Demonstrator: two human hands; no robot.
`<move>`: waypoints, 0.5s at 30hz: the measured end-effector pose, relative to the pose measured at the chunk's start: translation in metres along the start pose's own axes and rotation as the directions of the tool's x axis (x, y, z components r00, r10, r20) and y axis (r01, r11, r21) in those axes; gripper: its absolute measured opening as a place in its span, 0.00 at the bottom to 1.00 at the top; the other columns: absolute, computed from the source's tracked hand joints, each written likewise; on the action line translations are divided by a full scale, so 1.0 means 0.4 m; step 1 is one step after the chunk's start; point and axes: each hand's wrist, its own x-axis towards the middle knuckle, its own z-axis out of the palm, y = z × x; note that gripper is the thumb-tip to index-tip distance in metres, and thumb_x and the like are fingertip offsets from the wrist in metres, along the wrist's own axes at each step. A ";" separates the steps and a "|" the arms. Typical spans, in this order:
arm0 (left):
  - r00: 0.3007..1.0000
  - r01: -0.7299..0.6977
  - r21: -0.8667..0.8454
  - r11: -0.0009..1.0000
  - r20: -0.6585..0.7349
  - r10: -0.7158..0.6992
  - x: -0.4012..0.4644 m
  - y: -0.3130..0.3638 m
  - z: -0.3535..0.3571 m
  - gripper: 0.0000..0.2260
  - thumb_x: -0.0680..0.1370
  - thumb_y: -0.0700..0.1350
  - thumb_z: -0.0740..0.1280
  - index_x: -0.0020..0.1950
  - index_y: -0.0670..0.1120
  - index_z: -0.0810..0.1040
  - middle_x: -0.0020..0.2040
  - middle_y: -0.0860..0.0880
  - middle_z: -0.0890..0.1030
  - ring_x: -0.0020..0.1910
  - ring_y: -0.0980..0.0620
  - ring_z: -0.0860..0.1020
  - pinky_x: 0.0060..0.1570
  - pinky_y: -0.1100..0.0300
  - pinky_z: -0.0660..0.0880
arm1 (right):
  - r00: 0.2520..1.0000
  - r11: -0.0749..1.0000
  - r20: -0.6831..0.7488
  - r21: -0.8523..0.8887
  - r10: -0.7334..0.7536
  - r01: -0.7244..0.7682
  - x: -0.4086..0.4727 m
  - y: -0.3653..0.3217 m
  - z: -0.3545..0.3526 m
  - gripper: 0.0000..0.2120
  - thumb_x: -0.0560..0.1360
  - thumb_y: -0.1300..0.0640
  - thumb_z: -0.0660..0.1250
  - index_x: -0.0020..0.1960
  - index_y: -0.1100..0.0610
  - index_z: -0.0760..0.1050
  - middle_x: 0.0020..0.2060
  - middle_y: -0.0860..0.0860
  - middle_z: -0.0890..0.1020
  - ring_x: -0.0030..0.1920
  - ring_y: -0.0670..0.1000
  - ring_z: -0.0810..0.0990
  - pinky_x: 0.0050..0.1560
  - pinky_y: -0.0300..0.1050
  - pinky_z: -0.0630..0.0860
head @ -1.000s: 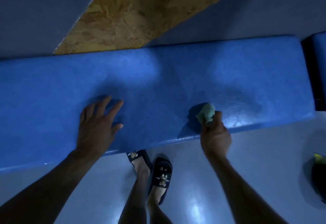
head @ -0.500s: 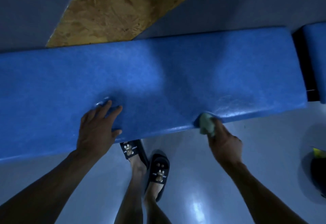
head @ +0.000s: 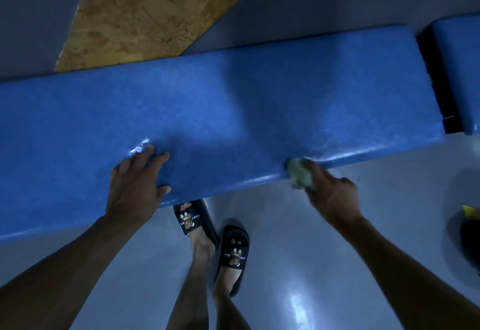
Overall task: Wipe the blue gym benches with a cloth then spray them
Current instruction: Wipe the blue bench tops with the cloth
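A long blue bench [head: 233, 111] runs across the view from 9 o'clock to 3 o'clock, its padded top shiny with a wet-looking glint just beyond the left fingertips. A second blue bench [head: 462, 75] begins at 2 o'clock, set apart from the first by a dark gap [head: 436, 83].

The left hand [head: 135, 186] lies flat on the bench top at about 8 o'clock from centre, palm down, fingers spread and open, holding nothing. The right hand [head: 332, 194] sits at about 4 o'clock, its fingers closed around a small bunched pale green cloth [head: 298, 173], which is pressed against the rounded near edge of the long bench (the cloth is on the edge, not on the top surface).

As for containers, the only candidate is a dark rounded object [head: 470, 241] cut off by the frame at 4 o'clock, with a bit of yellow [head: 470, 210] showing at its top; I cannot tell what it is or what it holds.

Beyond the bench, at 11 o'clock, a slanted chipboard panel [head: 145, 12] stands against a grey wall [head: 31, 18]. Below, at 6 o'clock, the person's feet wear black slides [head: 235, 246] with bear motifs on a glossy grey floor [head: 298, 264], one foot partly tucked under the bench edge. Nothing lies on the bench between the two hands.
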 end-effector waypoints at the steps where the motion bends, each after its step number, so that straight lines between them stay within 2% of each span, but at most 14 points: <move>1: 1.000 0.000 0.000 1.000 -0.003 0.000 0.000 0.001 0.002 0.35 0.67 0.49 0.79 0.72 0.53 0.70 0.75 0.46 0.67 0.67 0.37 0.68 0.66 0.42 0.64 | 0.983 0.983 -0.007 0.028 0.183 -0.183 -0.015 0.037 -0.012 0.19 0.75 0.48 0.62 0.66 0.46 0.69 0.47 0.51 0.84 0.33 0.62 0.81 0.34 0.50 0.75; 3: 1.000 0.007 0.006 1.000 -0.007 -0.007 -0.001 0.003 0.005 0.35 0.67 0.49 0.79 0.72 0.53 0.71 0.75 0.46 0.67 0.67 0.37 0.69 0.65 0.42 0.65 | 0.857 0.849 0.002 0.137 0.515 -0.511 -0.035 0.051 -0.006 0.17 0.76 0.48 0.62 0.64 0.47 0.65 0.47 0.56 0.83 0.40 0.64 0.81 0.39 0.51 0.72; 4: 1.000 0.011 0.008 1.000 -0.006 -0.011 -0.002 0.005 0.007 0.35 0.67 0.49 0.79 0.71 0.53 0.71 0.75 0.46 0.67 0.67 0.37 0.69 0.65 0.42 0.65 | 0.800 0.783 0.019 0.190 0.600 -0.592 -0.037 0.028 0.007 0.18 0.76 0.47 0.61 0.64 0.49 0.64 0.46 0.59 0.82 0.42 0.65 0.80 0.41 0.52 0.71; 5: 1.000 0.015 0.009 1.000 -0.005 -0.015 -0.002 0.006 0.008 0.35 0.67 0.48 0.79 0.71 0.53 0.71 0.75 0.47 0.67 0.66 0.37 0.69 0.65 0.43 0.65 | 0.785 0.760 0.035 0.231 0.618 -0.608 -0.038 -0.014 0.025 0.21 0.76 0.46 0.60 0.67 0.50 0.63 0.46 0.61 0.82 0.43 0.66 0.80 0.42 0.52 0.71; 7: 1.000 0.018 0.010 1.000 -0.003 -0.018 -0.002 0.008 0.008 0.35 0.67 0.48 0.79 0.72 0.53 0.70 0.75 0.47 0.67 0.67 0.37 0.68 0.65 0.43 0.64 | 0.842 0.802 0.048 0.278 0.538 -0.528 -0.042 -0.118 0.061 0.27 0.77 0.47 0.61 0.72 0.53 0.61 0.47 0.61 0.82 0.43 0.66 0.81 0.41 0.51 0.72; 9: 1.000 0.018 0.015 1.000 0.002 -0.018 -0.001 0.009 0.006 0.35 0.68 0.48 0.78 0.72 0.53 0.69 0.75 0.47 0.66 0.67 0.37 0.68 0.66 0.43 0.63 | 0.939 0.889 0.084 0.305 0.333 -0.342 -0.056 -0.193 0.074 0.27 0.77 0.48 0.63 0.72 0.54 0.59 0.46 0.58 0.83 0.40 0.64 0.81 0.39 0.51 0.74; 12: 1.000 0.018 0.029 0.999 -0.002 -0.018 -0.006 0.011 0.006 0.34 0.69 0.49 0.77 0.73 0.54 0.68 0.76 0.48 0.66 0.68 0.37 0.67 0.66 0.44 0.62 | 0.999 0.985 0.049 0.169 0.020 -0.028 -0.045 -0.148 0.034 0.23 0.76 0.46 0.63 0.67 0.52 0.62 0.41 0.54 0.84 0.31 0.61 0.82 0.32 0.49 0.75; 13: 1.000 0.018 0.029 0.999 -0.004 -0.018 -0.008 0.013 0.007 0.34 0.69 0.49 0.77 0.73 0.54 0.68 0.76 0.49 0.65 0.68 0.38 0.67 0.67 0.44 0.62 | 0.999 0.995 0.039 0.092 -0.028 0.024 -0.031 -0.107 0.015 0.23 0.76 0.44 0.63 0.67 0.51 0.64 0.41 0.53 0.84 0.30 0.60 0.82 0.32 0.49 0.75; 15: 1.000 0.023 0.030 0.999 -0.002 -0.023 -0.010 0.016 0.009 0.34 0.70 0.49 0.76 0.73 0.54 0.67 0.76 0.49 0.64 0.69 0.38 0.65 0.67 0.44 0.61 | 0.997 0.997 0.040 0.006 0.072 -0.072 0.006 -0.018 -0.018 0.22 0.76 0.43 0.62 0.67 0.49 0.64 0.43 0.54 0.83 0.35 0.61 0.82 0.37 0.51 0.76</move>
